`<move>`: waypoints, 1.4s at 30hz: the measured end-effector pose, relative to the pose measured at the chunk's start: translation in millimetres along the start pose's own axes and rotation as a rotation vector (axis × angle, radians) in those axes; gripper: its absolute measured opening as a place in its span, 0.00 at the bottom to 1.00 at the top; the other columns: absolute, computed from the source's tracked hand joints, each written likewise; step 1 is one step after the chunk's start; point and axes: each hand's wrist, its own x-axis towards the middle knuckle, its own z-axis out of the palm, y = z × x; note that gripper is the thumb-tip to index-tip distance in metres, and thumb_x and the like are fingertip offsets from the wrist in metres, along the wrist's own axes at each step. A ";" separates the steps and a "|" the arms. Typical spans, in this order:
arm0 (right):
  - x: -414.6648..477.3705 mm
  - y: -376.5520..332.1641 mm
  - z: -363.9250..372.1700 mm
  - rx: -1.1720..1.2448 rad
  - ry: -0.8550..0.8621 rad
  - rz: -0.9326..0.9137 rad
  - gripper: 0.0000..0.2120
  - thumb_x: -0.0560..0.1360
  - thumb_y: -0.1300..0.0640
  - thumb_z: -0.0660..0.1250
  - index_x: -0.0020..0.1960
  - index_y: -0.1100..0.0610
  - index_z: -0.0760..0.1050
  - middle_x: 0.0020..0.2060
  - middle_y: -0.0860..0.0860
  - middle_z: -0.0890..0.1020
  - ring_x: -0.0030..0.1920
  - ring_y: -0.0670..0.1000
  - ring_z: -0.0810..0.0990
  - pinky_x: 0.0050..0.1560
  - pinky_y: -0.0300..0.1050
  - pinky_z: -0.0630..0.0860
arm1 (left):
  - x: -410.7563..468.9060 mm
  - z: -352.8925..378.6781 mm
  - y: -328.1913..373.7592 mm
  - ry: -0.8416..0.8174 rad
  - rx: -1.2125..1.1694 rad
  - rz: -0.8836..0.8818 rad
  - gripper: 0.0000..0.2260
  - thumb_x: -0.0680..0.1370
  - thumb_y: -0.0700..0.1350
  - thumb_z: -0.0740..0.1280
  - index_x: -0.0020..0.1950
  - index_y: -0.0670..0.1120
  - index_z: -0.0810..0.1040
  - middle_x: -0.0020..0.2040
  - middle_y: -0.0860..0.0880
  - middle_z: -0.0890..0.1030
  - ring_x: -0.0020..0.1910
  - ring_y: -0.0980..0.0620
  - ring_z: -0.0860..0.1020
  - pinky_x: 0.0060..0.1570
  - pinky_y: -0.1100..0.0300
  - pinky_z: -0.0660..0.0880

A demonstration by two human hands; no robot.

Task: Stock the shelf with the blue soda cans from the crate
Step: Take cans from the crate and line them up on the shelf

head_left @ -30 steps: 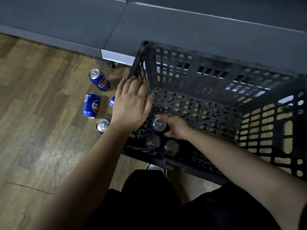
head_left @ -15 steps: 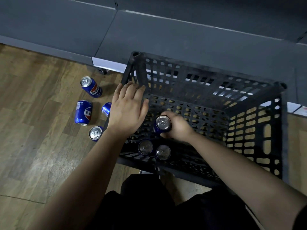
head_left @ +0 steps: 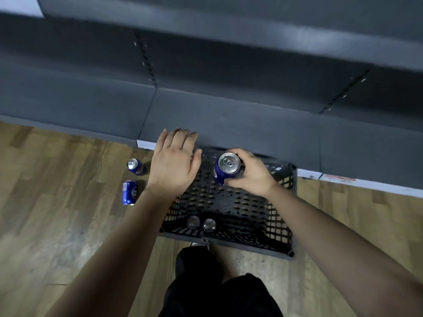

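Observation:
My right hand [head_left: 249, 173] grips a blue soda can [head_left: 225, 168] upright, raised above the black plastic crate [head_left: 281, 216]. Two more cans [head_left: 201, 223] stand in the crate's near left corner. My left hand [head_left: 175, 162] hovers flat with fingers spread over the crate's far left corner and holds nothing. The dark grey shelf [head_left: 229, 120] runs across the view just beyond the crate, and its lowest board is bare.
On the wooden floor left of the crate, one blue can [head_left: 135, 166] stands tilted and another [head_left: 129, 192] lies on its side. A higher shelf board [head_left: 251, 30] overhangs at the top. My dark trousers [head_left: 215, 291] fill the bottom centre.
My right hand has lifted the can out of the crate's bottom and up toward the shelf. The view has tilted up, showing more of the shelf. My left hand has risen slightly.

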 end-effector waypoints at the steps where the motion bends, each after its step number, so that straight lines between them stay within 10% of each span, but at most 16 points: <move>1: -6.9 -23.4 -20.9 0.013 0.013 -0.001 0.34 0.59 0.56 0.80 0.63 0.52 0.73 0.57 0.46 0.78 0.58 0.48 0.77 0.62 0.43 0.72 | 7.1 -26.4 6.7 0.001 -0.004 0.005 0.20 0.79 0.50 0.54 0.64 0.40 0.75 0.60 0.43 0.77 0.62 0.42 0.73 0.70 0.45 0.59; 20: -93.6 -349.8 -312.2 0.182 0.292 -0.142 0.26 0.62 0.61 0.75 0.59 0.50 0.74 0.54 0.47 0.80 0.54 0.49 0.79 0.52 0.36 0.75 | 129.4 -367.4 101.0 0.147 -0.074 0.183 0.23 0.79 0.52 0.49 0.62 0.44 0.77 0.57 0.46 0.79 0.56 0.43 0.76 0.60 0.48 0.69; 42: -87.1 -403.9 -490.3 0.118 0.568 -0.202 0.23 0.65 0.58 0.74 0.58 0.48 0.75 0.51 0.45 0.83 0.52 0.44 0.81 0.55 0.42 0.77 | 245.1 -433.3 194.2 0.316 -0.075 0.283 0.26 0.78 0.56 0.44 0.64 0.48 0.75 0.59 0.50 0.78 0.58 0.48 0.75 0.63 0.51 0.64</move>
